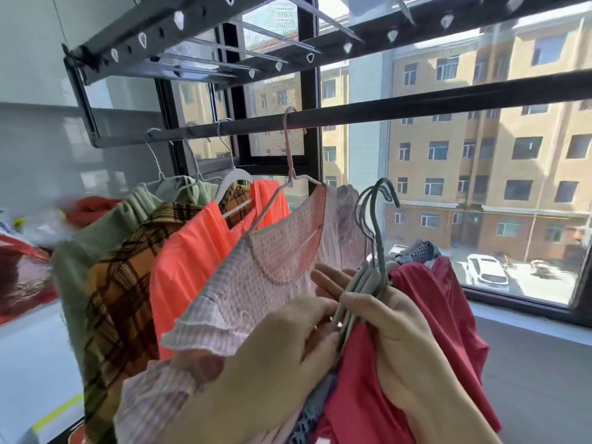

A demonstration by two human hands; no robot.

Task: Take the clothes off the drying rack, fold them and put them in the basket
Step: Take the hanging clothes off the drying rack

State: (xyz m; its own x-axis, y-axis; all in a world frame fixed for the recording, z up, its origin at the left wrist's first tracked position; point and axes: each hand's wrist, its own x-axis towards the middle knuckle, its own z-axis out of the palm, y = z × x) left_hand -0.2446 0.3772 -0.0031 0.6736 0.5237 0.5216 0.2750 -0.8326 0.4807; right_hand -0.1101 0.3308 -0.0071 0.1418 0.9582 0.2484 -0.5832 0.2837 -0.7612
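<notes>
A dark drying rack bar (416,105) runs across the window. From it hang a pale pink waffle top (266,264) on a pink hanger (290,145), a coral garment (189,251), a plaid shirt (118,283) and a green garment (80,261). My right hand (400,344) grips a bunch of grey-green hangers (374,251), off the bar, carrying a crimson garment (432,309) and a blue-patterned one. My left hand (272,354) touches the same hangers at their shoulders, in front of the pink top. No basket is in view.
A ceiling rack frame (192,49) with clips hangs overhead. The window (480,171) fills the right side, with a grey sill (528,363) below it. Red and white cloth (25,251) lies heaped at the far left.
</notes>
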